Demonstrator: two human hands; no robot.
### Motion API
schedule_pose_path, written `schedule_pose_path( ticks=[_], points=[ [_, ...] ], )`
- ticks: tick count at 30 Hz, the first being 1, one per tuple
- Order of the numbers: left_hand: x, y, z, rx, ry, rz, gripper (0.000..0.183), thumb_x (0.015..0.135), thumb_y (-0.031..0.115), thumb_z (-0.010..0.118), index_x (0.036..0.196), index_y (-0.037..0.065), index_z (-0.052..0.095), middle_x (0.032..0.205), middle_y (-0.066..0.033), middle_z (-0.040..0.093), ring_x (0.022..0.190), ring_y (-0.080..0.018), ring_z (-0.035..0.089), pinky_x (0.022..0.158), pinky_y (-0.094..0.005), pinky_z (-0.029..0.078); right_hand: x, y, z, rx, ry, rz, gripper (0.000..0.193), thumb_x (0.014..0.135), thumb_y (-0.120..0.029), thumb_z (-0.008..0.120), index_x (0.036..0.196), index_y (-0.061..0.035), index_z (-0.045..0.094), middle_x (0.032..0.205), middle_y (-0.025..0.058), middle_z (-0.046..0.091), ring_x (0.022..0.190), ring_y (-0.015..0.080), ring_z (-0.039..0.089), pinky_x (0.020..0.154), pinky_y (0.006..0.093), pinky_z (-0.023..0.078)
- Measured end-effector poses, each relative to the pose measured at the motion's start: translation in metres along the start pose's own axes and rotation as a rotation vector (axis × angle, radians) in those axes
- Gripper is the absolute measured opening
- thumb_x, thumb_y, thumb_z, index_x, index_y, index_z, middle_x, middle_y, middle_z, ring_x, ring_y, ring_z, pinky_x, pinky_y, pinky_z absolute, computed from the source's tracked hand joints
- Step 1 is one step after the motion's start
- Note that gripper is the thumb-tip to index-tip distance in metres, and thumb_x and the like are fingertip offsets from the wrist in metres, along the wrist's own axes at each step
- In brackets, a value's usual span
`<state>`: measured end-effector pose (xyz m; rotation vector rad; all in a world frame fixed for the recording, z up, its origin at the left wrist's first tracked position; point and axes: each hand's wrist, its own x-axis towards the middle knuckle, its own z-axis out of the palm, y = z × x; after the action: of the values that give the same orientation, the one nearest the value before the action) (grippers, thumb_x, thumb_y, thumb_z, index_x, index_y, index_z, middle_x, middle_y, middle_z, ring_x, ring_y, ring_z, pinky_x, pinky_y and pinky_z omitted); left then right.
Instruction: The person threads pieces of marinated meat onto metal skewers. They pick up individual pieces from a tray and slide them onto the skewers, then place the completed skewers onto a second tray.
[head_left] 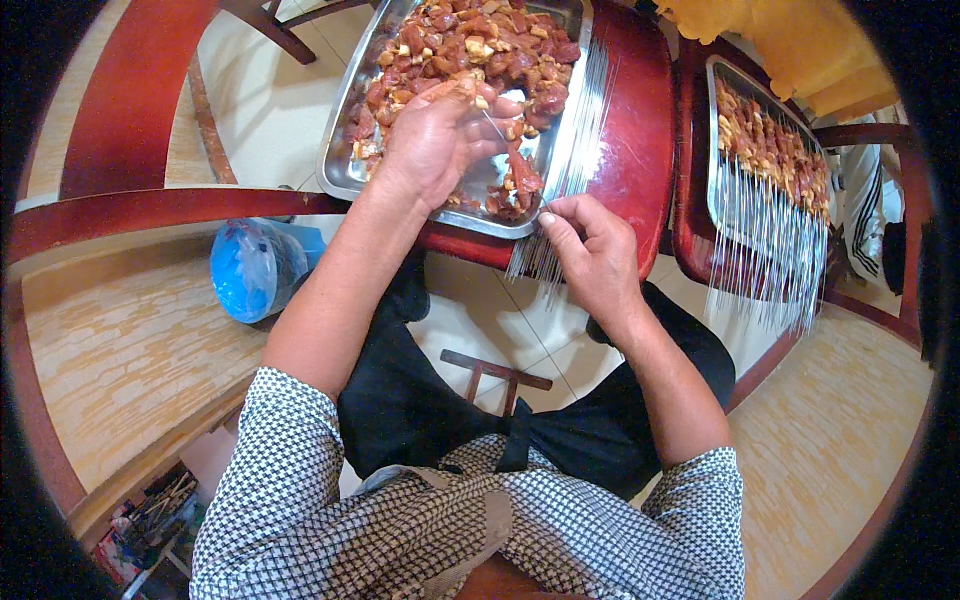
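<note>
A metal tray (342, 150) piled with raw, reddish meat chunks (500, 40) sits on a red chair seat before me. Over its near part, my left hand (435, 140) pinches a small piece of meat at the tip of a thin metal skewer (493, 124). My right hand (592, 238), at the tray's near right corner, grips the skewer's other end between thumb and fingers. Meat (523, 172) shows along the skewer's line, though I cannot tell whether it is threaded on or lies behind. Loose bare skewers (590, 120) lie along the tray's right side.
On another red chair to the right, a second metal tray (714, 130) holds several loaded skewers (765, 165), their bare ends hanging over its near edge. A yellow cloth (790, 45) hangs beyond. A blue lined bin (245, 270) stands at the left by a wooden chair rail (180, 212).
</note>
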<state>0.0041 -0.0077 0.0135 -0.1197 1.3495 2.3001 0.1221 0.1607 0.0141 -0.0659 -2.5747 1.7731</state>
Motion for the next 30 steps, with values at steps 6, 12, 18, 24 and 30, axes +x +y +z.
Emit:
schedule_pose_path(
  ticks=[6,12,18,24,30],
  points=[
    [0.002,-0.006,-0.004,-0.159,-0.118,0.046,0.021,0.096,0.022,0.038,0.099,0.005,0.050,0.096,-0.0157,0.062,0.087,-0.0249,0.063,0.081,-0.0412,0.053,0.000,-0.004,0.000,-0.015,0.014,-0.034,0.008,0.083,-0.007,0.059,0.083,0.0008,0.060,0.066,0.0113,0.058,0.060,0.0179,0.058,0.055,0.0306,0.045],
    [0.002,-0.008,0.000,-0.165,-0.100,0.081,0.021,0.096,0.022,0.038,0.100,0.005,0.049,0.097,-0.0158,0.061,0.089,-0.0257,0.064,0.082,-0.0429,0.053,0.001,-0.003,0.001,-0.020,0.014,-0.029,0.008,0.084,-0.007,0.059,0.083,0.0010,0.060,0.067,0.0124,0.059,0.061,0.0204,0.059,0.056,0.0317,0.045],
    [0.002,-0.013,-0.001,-0.207,-0.092,0.087,0.019,0.096,0.020,0.038,0.099,0.005,0.049,0.096,-0.0153,0.061,0.087,-0.0256,0.064,0.077,-0.0422,0.055,0.002,-0.001,0.004,0.034,-0.012,0.049,0.010,0.085,-0.009,0.058,0.084,0.0006,0.061,0.066,0.0125,0.059,0.062,0.0201,0.060,0.057,0.0320,0.046],
    [0.000,-0.017,0.003,-0.198,-0.098,0.052,0.021,0.097,0.021,0.037,0.101,0.005,0.049,0.097,-0.0162,0.060,0.087,-0.0284,0.063,0.074,-0.0408,0.054,0.003,-0.004,0.003,0.062,-0.009,0.081,0.011,0.085,-0.009,0.058,0.083,0.0005,0.061,0.064,0.0114,0.059,0.060,0.0176,0.058,0.055,0.0314,0.045],
    [0.002,-0.009,0.003,-0.265,-0.092,0.060,0.029,0.097,0.026,0.034,0.110,0.004,0.048,0.103,-0.0178,0.060,0.094,-0.0296,0.061,0.083,-0.0447,0.051,0.005,-0.010,-0.004,0.021,0.002,0.023,0.011,0.084,-0.009,0.060,0.080,0.0008,0.061,0.063,0.0098,0.058,0.058,0.0153,0.057,0.054,0.0304,0.044]
  ],
)
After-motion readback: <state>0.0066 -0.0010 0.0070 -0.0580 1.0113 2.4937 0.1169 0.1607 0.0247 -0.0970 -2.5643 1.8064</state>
